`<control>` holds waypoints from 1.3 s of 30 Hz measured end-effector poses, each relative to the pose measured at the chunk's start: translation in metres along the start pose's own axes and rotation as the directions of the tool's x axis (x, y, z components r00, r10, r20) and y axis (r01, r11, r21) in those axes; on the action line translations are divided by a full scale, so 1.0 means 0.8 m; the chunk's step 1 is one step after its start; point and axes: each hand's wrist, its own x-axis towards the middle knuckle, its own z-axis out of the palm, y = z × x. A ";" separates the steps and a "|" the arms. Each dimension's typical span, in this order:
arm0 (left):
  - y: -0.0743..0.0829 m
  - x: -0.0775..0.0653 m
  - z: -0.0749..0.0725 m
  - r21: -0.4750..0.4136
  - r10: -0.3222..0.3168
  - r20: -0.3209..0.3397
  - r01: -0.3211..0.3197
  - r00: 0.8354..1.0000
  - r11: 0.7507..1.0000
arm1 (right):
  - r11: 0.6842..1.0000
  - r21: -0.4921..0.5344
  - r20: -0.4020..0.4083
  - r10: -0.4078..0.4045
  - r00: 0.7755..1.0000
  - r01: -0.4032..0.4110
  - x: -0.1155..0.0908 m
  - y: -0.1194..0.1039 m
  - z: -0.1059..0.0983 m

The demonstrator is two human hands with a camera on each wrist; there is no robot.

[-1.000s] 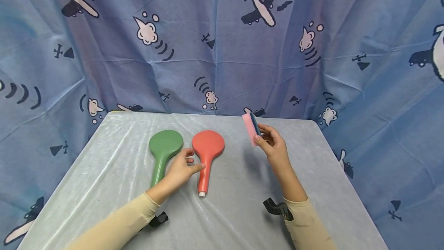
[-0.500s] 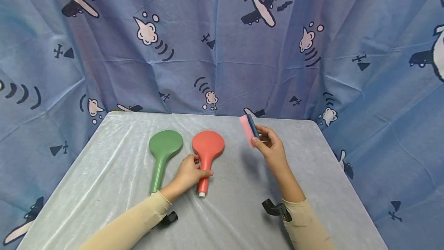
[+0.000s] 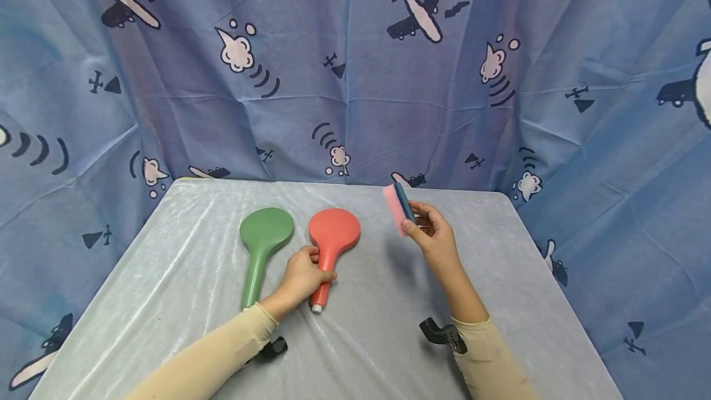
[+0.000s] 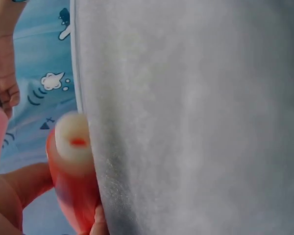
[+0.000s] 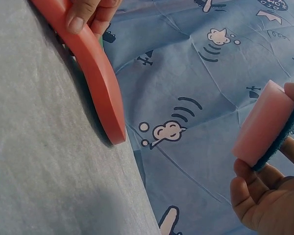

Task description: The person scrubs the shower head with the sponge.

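Observation:
My left hand (image 3: 302, 276) grips the handle of a red round-headed paddle (image 3: 334, 228), thumb across the top and fingers on the far side. The handle's white end cap (image 4: 74, 139) faces the left wrist camera, raised a little off the table. To its left a green paddle (image 3: 266, 227) of the same shape lies flat, its handle end near my sleeve. My right hand (image 3: 436, 236) pinches a pink sponge (image 5: 267, 122) with a dark blue scouring side, between thumb and fingers, above the table's right half.
A pale grey cloth covers the table (image 3: 378, 338). Behind it and at both sides hangs a blue curtain (image 3: 289, 110) printed with aeroplanes. A black wrist mount (image 3: 443, 332) sticks out inward from the right sleeve, another (image 3: 272, 349) from the left.
My left hand has moved right from between the paddles and taken hold of the red handle, whose end has shifted slightly left. The sponge in my right hand has moved slightly left.

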 end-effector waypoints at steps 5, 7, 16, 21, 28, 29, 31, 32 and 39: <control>-0.004 0.001 -0.007 -0.038 0.023 -0.042 -0.025 0.999 0.999 | 1.000 -0.009 -0.001 -0.004 1.000 0.004 0.000 0.001 -0.001; -0.003 0.000 -0.011 -0.040 0.038 -0.061 -0.041 0.997 0.998 | 1.000 -0.013 -0.002 -0.007 1.000 0.007 0.001 0.002 -0.001; 0.004 -0.004 -0.035 -0.075 0.070 -0.068 -0.075 0.995 0.994 | 1.000 -0.021 -0.002 -0.006 1.000 0.006 -0.001 -0.003 0.001; 0.009 -0.006 -0.046 -0.109 0.121 -0.082 -0.129 0.989 0.986 | 0.997 -0.078 -0.012 -0.011 1.000 0.010 -0.001 0.002 0.001; 0.022 -0.016 -0.066 -0.098 0.224 -0.105 -0.235 0.969 0.967 | 0.961 -0.258 -0.034 -0.111 0.993 0.099 -0.006 0.000 0.009; 0.024 -0.018 -0.069 -0.093 0.241 -0.109 -0.251 0.964 0.963 | 0.952 -0.281 -0.035 -0.133 0.990 0.118 -0.007 -0.001 0.010; 0.027 -0.023 -0.075 -0.079 0.266 -0.114 -0.276 0.957 0.958 | 0.933 -0.326 -0.034 -0.175 0.984 0.154 -0.008 -0.002 0.013; 0.028 -0.025 -0.077 -0.072 0.276 -0.114 -0.285 0.954 0.956 | 0.923 -0.346 -0.033 -0.192 0.981 0.169 -0.009 -0.004 0.015; 0.035 -0.034 -0.085 -0.113 0.278 -0.073 -0.284 0.958 0.952 | 0.878 -0.411 -0.019 -0.278 0.961 0.246 -0.014 -0.009 0.025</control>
